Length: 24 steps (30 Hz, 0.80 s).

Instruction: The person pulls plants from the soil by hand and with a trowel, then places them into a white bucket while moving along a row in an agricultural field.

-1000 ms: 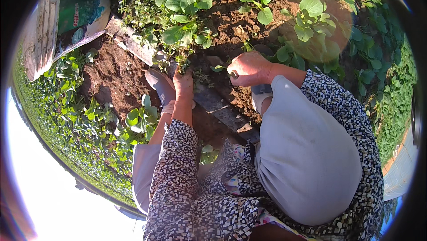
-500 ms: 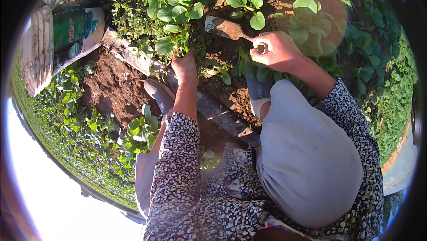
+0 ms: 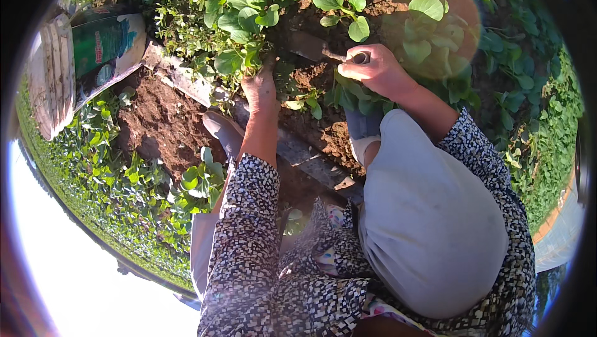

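Leafy greens (image 3: 233,26) are seen just beyond the left hand (image 3: 260,91), which is set at their base; its fingertips are partly hidden, so whether a stem is grasped cannot be told. The flat-bladed tool (image 3: 308,46), its handle wrapped by the right hand (image 3: 376,69), is probably best kept low and flat, with its edge turned from the left fingers. At far left a container (image 3: 56,82) is set well apart; room is offered by bare soil (image 3: 155,125); rightward, movement is bounded by broad leaves (image 3: 351,94) and the right shoe (image 3: 362,124).
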Motion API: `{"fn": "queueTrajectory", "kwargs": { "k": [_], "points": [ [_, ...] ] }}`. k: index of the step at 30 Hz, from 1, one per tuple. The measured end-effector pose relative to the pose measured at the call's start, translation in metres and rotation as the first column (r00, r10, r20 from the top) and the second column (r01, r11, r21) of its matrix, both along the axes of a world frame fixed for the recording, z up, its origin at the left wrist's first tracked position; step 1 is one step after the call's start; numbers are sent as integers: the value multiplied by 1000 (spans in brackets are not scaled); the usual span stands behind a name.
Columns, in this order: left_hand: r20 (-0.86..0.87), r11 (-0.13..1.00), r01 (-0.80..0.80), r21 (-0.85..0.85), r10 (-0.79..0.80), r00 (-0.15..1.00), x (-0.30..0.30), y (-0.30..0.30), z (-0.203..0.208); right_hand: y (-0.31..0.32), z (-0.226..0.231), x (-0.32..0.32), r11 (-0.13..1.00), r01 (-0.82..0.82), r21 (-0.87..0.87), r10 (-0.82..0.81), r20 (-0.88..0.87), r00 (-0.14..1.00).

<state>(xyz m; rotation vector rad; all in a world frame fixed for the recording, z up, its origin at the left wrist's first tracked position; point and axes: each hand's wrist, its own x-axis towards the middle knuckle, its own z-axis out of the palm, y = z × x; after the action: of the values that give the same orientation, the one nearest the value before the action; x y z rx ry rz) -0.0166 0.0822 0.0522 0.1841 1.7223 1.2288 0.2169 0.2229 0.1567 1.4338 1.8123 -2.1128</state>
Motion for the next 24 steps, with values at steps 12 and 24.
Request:
{"fn": "queueTrajectory", "kwargs": {
  "k": [12,24],
  "points": [
    [-5,934,-343,-96,344,939,20,-93,14,-19,21,-21,709,-575,408,539,212,815],
    [-559,814,-290,-503,-50,827,4,13,21,-48,-44,-50,582,-507,636,533,172,829]
  ]
}}
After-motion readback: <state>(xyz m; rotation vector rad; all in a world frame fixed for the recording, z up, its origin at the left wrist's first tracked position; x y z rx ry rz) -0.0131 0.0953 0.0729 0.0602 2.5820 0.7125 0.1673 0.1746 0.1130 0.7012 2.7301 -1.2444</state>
